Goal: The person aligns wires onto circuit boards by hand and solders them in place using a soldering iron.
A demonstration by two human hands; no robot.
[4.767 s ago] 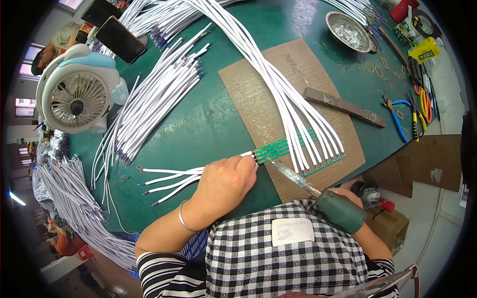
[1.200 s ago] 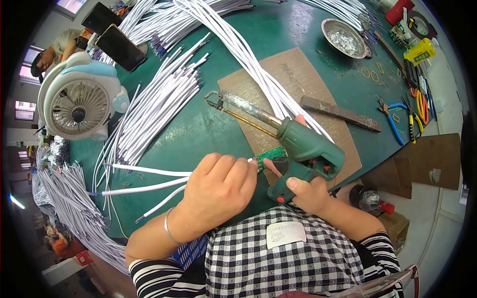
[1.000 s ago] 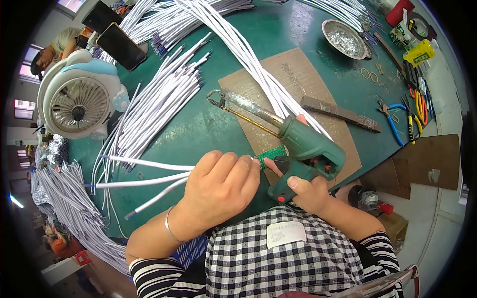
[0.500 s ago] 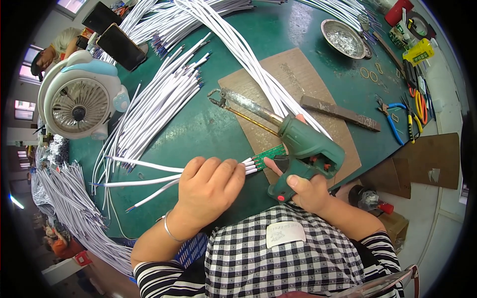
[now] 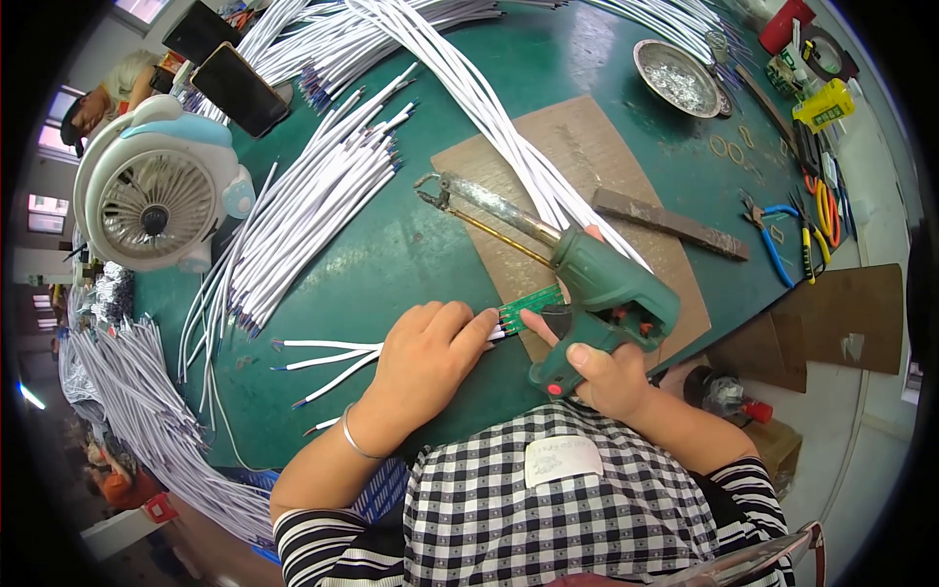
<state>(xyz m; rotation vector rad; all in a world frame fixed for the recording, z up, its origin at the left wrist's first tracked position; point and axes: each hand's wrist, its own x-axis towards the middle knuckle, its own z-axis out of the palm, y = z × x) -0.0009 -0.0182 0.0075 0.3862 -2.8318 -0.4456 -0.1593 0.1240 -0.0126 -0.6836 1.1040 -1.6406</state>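
Observation:
My left hand (image 5: 427,357) is closed over several white cables (image 5: 333,345), whose loose ends fan out to its left. Just right of its fingertips, the cables meet a green circuit board (image 5: 526,305). My right hand (image 5: 614,380) grips the handle of a green soldering gun (image 5: 626,290). The gun's metal barrel and brass-coloured feed tube point up and left over the table, and its tip is apart from the board. A finger of the right hand reaches out by the board's right end; whether it touches the board is hard to tell.
A brown board (image 5: 577,137) lies under the gun, with a dark bar (image 5: 670,224) and a long white cable bundle across it. A cable pile (image 5: 313,210) and a fan (image 5: 156,201) are at left. A metal dish (image 5: 677,78) and pliers (image 5: 773,235) lie at right.
My left hand has slid right along the cables, closer to the circuit board. The cables' loose ends have shifted right too. The soldering gun has hardly moved.

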